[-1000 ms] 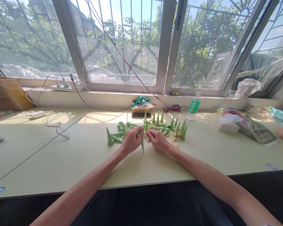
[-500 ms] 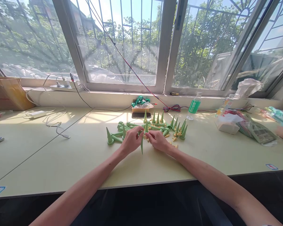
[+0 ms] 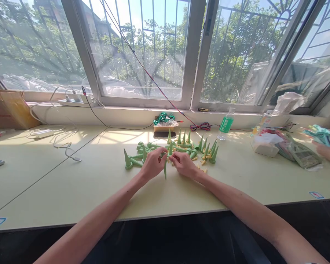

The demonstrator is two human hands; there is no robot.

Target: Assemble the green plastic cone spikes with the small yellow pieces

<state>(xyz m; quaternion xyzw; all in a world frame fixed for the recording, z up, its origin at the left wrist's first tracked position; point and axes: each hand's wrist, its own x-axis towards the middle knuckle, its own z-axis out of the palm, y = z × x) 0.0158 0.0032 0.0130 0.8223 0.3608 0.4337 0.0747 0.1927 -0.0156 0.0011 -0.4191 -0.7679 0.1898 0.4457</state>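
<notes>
My left hand (image 3: 154,160) is closed round the upper end of a green plastic watering spike (image 3: 165,172), whose tip points down above the table. Close beside it, my right hand (image 3: 183,163) is pinched at the top of that spike. Its fingers hide whatever small piece is between them. Around both hands are several more green spikes; one upright spike (image 3: 127,160) stands at the left and another (image 3: 213,155) at the right. Small yellow valve pieces (image 3: 203,162) lie loose among the right-hand spikes.
A phone (image 3: 165,134) lies behind the spikes, before a small box (image 3: 166,128). Further right are a bottle (image 3: 227,124), a tissue pack (image 3: 265,146) and plastic bags (image 3: 304,154). Another person's hand (image 3: 327,152) is at the right edge. A white cable (image 3: 68,152) lies left.
My hands stay almost in place, with slight finger movement at the spike's top. At the right edge, the other person's hand has moved left and up to a teal bag, which has shifted.
</notes>
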